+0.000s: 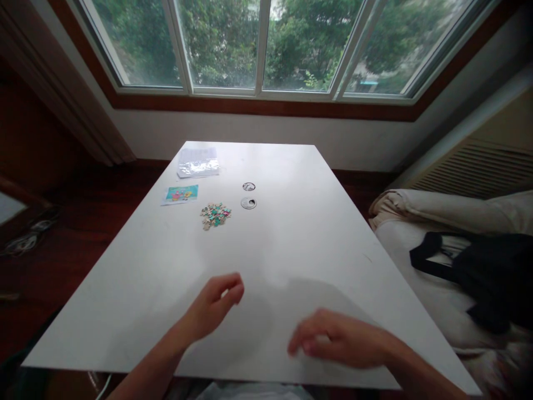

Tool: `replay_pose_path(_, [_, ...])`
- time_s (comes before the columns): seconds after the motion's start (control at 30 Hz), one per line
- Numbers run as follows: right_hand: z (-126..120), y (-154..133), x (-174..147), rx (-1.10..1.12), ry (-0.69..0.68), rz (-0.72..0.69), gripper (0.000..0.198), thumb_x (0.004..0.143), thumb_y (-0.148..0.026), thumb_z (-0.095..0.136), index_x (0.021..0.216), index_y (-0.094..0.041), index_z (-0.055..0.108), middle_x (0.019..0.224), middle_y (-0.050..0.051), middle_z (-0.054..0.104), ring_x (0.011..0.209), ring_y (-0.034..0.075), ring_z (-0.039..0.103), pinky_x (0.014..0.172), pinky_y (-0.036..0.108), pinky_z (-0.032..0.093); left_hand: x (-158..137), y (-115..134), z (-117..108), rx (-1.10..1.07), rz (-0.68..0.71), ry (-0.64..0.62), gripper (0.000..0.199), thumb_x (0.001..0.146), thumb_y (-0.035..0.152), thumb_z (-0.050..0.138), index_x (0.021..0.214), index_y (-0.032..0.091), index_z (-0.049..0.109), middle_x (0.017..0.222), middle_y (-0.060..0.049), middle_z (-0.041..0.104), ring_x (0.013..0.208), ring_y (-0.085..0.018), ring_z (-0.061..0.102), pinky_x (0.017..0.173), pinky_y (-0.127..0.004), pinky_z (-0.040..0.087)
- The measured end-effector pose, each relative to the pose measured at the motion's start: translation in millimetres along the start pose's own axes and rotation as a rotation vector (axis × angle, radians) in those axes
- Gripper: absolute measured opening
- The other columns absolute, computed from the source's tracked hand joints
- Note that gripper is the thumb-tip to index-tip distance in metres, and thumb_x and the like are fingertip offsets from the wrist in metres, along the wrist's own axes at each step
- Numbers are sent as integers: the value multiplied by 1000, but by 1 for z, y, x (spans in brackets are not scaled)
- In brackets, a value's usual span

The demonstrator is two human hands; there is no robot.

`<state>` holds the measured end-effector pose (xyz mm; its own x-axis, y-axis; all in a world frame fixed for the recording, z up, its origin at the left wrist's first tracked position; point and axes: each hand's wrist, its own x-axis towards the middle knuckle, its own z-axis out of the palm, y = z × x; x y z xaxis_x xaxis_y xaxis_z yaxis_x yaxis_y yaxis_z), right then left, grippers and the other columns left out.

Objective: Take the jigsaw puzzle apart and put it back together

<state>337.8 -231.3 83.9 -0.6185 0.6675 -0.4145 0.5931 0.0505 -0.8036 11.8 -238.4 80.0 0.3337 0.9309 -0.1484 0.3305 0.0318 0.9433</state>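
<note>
Head view: left hand (216,303) and right hand (339,339), both loosely curled, part-open, nothing visible inside. Beyond them, left of centre, jigsaw pieces (215,216) lie heaped, perhaps to stay together, near a picture card (182,194); white tabletop (303,233) gives room rightward to its slanting edge.

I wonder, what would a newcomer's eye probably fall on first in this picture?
Probably the pile of small pieces, its teal and pink bits standing out left of centre on the white table. Just beyond it, to the left, lies a colourful picture sheet. The left hand and right hand, both curled, show at the table's near end.
</note>
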Motion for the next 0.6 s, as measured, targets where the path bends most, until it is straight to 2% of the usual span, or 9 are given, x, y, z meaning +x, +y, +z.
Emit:
replay_pose_path(0.03, [-10,-3,27,2,36,-117,31,93,-47,61,109,-29,80,107,5,77,100,24,70,88,33,54,31,-3,5,-10,56,79,38,98,44,45,69,20,47,68,1,48,70,-15,45,68,-28,37])
replay_pose_path(0.1, [-32,-6,91,-8,279,-237,33,97,-42,52,108,-24,78,108,6,77,100,23,68,92,34,51,88,-14,16,25,131,178,35,97,40,44,69,20,45,65,2,45,66,-14,43,64,-27,34])
replay_pose_path(0.2, [-60,4,178,-74,485,-261,28,94,-34,53,96,-19,76,95,5,77,92,20,67,87,30,49,154,-33,22,234,193,221,32,95,37,47,68,19,46,62,4,44,63,-13,41,62,-27,28])
replay_pose_path(0.27, [-71,15,215,-105,601,-208,24,91,-29,54,92,-19,75,90,4,76,85,18,66,82,28,48,182,-41,18,363,219,220,32,95,34,46,68,18,48,64,3,47,63,-12,42,62,-27,27])
replay_pose_path(0.33, [-74,28,232,-115,744,-154,23,90,-30,54,88,-20,74,82,3,75,77,18,64,76,28,47,198,-46,11,475,274,161,30,95,32,47,69,18,50,64,4,49,64,-12,43,62,-27,27])
replay_pose_path(0.4, [-72,40,234,-94,790,-204,24,92,-34,53,93,-22,74,84,3,75,76,18,64,73,29,47,204,-48,4,567,317,76,29,95,31,49,68,18,51,65,4,51,64,-12,43,62,-27,28])
replay_pose_path(0.5, [-69,50,226,-97,682,-319,25,93,-36,54,94,-23,75,86,2,75,77,19,64,72,29,47,201,-50,-2,674,363,-4,27,96,30,49,72,19,54,70,2,57,66,-13,46,64,-27,31])
replay_pose_path(0.6, [-65,50,219,-96,678,-335,24,94,-36,54,94,-23,75,85,3,74,75,19,63,71,30,46,190,-53,-5,764,465,-49,23,96,30,49,77,19,57,80,-1,63,74,-15,52,71,-27,36])
